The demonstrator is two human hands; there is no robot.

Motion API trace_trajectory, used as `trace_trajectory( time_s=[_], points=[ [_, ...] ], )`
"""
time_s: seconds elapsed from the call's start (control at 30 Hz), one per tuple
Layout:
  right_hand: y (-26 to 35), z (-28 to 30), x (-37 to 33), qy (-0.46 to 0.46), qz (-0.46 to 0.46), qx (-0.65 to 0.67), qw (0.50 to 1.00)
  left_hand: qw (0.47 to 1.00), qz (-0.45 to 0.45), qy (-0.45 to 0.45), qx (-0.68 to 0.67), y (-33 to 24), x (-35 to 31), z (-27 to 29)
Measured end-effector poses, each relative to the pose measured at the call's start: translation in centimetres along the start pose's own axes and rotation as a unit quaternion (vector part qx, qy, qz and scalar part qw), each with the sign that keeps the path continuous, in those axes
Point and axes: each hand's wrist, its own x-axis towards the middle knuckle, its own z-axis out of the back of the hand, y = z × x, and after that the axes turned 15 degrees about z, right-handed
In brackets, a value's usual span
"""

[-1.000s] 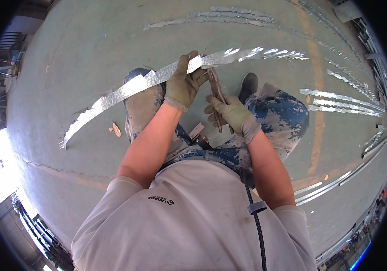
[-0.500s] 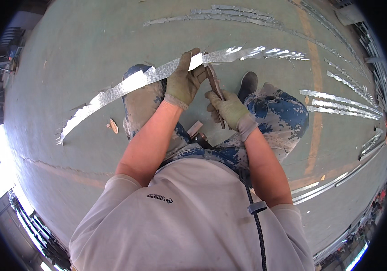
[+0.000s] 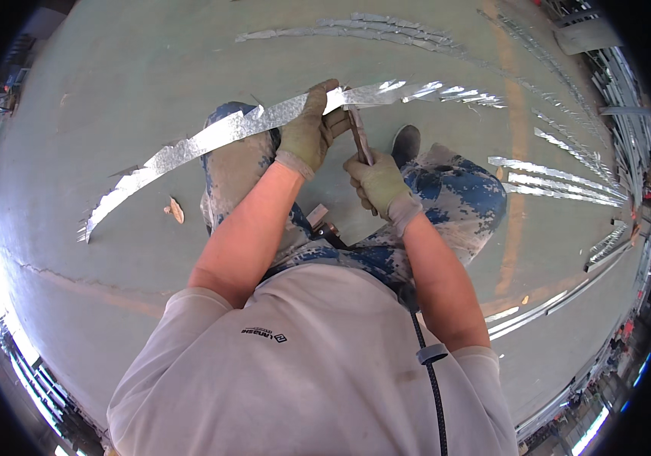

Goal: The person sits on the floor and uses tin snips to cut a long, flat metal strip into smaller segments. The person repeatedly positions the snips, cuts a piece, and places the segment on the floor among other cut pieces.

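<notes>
The long strip of shiny sheet metal (image 3: pixel 211 137) runs across the upper middle of the frame, from the lower left near the floor up to the right, where it passes over the person's knees. The left hand (image 3: pixel 309 133), in a dirty work glove, has its fingers folded tight around the strip just above the centre of the frame. Directly to the right of it, the right hand (image 3: pixel 377 178), also gloved, has its fingers closed around the handles of a pair of metal snips (image 3: pixel 357 137), whose blades meet the strip beside the left hand.

Compared with one second ago, both hands sit a little higher in the frame and the strip's far left end is lower and more to the left, so I judge that the strip has slid through or the head has tilted slightly. The grip of both hands looks unchanged; the cutting seems to continue at the same place.

Around this, the person wears blue patterned trousers (image 3: pixel 455 197) and a pale shirt (image 3: pixel 318 365). A small dry leaf (image 3: pixel 176 210) lies on the grey-green concrete floor (image 3: pixel 112 68) at the left. More cut metal strips (image 3: pixel 554 182) lie at the right and along the top of the frame.
</notes>
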Motion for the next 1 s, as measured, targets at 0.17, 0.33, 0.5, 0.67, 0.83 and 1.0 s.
trace_trajectory(
  time_s=[0.17,0.33,0.5,0.67,0.83,1.0],
  points=[
    [-2.1,0.0,2.1,-0.081,0.085,-0.322,0.939,1.000,0.011,-0.023,0.001,-0.1,0.3,-1.1],
    [2.2,-1.6,0.5,-0.116,0.007,-0.464,0.878,0.999,0.005,-0.033,-0.004,0.2,1.0,-1.5],
    [4.9,-2.4,-1.0,-0.109,-0.007,-0.531,0.840,0.999,0.029,-0.039,-0.006,-0.1,1.3,-1.6],
    [5.0,-2.4,-1.0,-0.116,-0.020,-0.561,0.820,0.999,0.020,-0.036,-0.021,0.4,1.6,-1.9],
    [5.2,-2.5,-2.1,-0.112,0.009,-0.522,0.846,0.998,0.038,-0.047,-0.010,0.3,0.7,-2.0],
    [3.7,-1.3,-2.2,-0.013,0.140,-0.635,0.759,0.996,0.040,-0.075,-0.028,0.3,-1.3,-2.1]
  ],
)
